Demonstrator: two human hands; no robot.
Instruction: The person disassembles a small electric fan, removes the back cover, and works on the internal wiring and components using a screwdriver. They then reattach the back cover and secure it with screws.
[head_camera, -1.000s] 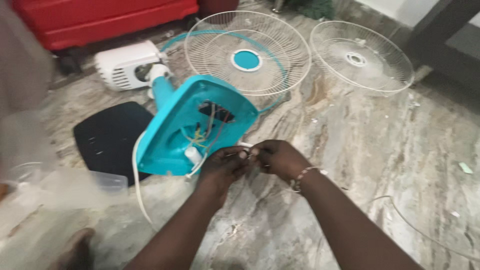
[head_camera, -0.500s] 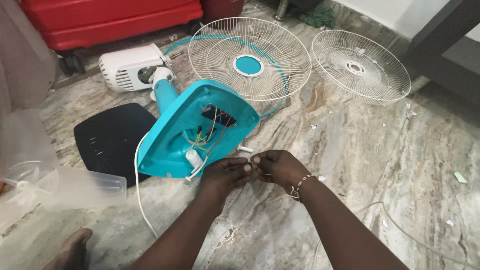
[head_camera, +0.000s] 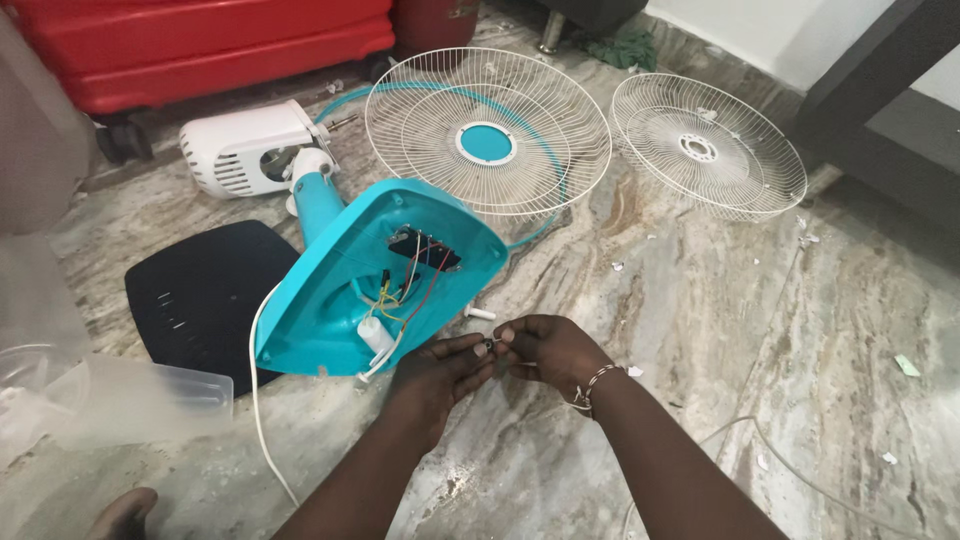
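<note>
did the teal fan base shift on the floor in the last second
No. The teal fan base keeps its place against the black panel and the front grille; only the head camera moved.

Both hands (head_camera: 495, 362) pinch a wire end (head_camera: 488, 346) — beside the turquoise fan base (head_camera: 340, 290).

glossy turquoise plastic fan base (head_camera: 340, 290), wire grille (head_camera: 487, 130), polished marble floor (head_camera: 700, 330)
</note>
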